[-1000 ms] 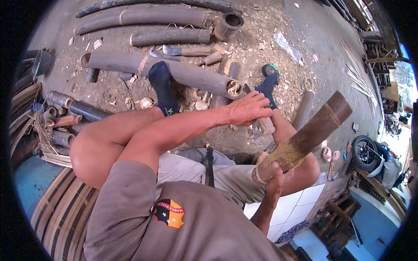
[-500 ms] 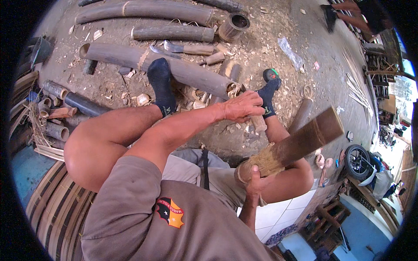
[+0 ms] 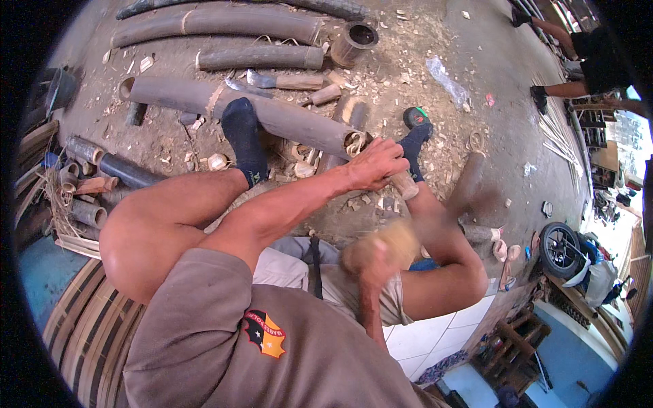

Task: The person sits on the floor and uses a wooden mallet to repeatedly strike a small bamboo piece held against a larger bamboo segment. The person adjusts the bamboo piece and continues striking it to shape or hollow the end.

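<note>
My left hand (image 3: pixel 377 164) is wrapped round a wooden-handled tool (image 3: pixel 405 185). The handle's butt sticks out below the fist; the blade is hidden. This fist sits against the open near end of a long bamboo tube (image 3: pixel 289 122), which lies across the ground with pale torn fibres at its mouth. My right hand (image 3: pixel 379 266) grips a thick bamboo club (image 3: pixel 401 243), blurred by motion, with a pale frayed middle and a darker far end. The club is over my right thigh, below the tool's butt and apart from it.
Several bamboo lengths (image 3: pixel 218 26), a knife (image 3: pixel 289 81), a short bamboo cup (image 3: pixel 354 45) and wood chips cover the floor. A round tape measure (image 3: pixel 416 115) lies by my right foot. Another person's legs (image 3: pixel 564 90) are at the upper right, above a wheel (image 3: pixel 561 250).
The bamboo club has moved up and left in my right hand, its far end now smeared. My left hand keeps its grip at the tube's end. The other person has come further into view.
</note>
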`<state>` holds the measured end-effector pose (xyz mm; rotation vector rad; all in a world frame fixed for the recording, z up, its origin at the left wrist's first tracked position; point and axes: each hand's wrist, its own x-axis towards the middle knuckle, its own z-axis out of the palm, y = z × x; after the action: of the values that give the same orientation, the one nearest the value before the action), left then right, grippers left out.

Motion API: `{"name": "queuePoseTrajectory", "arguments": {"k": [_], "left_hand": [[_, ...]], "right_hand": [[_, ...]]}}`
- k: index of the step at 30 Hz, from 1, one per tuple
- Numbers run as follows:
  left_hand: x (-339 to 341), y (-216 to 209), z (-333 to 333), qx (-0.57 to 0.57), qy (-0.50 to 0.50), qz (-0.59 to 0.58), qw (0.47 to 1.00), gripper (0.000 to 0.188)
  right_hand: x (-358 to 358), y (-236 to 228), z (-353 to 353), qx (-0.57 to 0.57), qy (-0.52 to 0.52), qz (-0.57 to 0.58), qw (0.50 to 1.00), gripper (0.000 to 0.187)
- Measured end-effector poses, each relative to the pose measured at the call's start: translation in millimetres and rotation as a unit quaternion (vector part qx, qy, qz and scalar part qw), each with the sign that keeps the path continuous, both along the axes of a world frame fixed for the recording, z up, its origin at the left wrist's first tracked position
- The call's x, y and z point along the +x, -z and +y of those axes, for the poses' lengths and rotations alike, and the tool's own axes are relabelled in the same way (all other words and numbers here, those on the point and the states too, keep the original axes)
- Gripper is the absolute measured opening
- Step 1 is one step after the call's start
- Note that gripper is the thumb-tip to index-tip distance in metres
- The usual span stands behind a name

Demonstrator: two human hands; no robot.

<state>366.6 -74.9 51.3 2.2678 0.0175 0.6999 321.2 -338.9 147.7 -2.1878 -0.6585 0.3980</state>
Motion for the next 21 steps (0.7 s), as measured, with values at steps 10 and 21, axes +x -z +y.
{"name": "queuePoseTrajectory", "arguments": {"k": [10, 21], "left_hand": [[0, -7, -4, -0.01, -0.04, 0.017, 0.999, 0.043], [7, -7, -11, 0.008, -0.065, 0.077, 0.995, 0.045]], "right_hand": [[24, -20, 5, 0.282, 0.183, 0.295, 0.894, 0.058], [16, -40, 32, 0.267, 0.248, 0.281, 0.888, 0.059]]}}
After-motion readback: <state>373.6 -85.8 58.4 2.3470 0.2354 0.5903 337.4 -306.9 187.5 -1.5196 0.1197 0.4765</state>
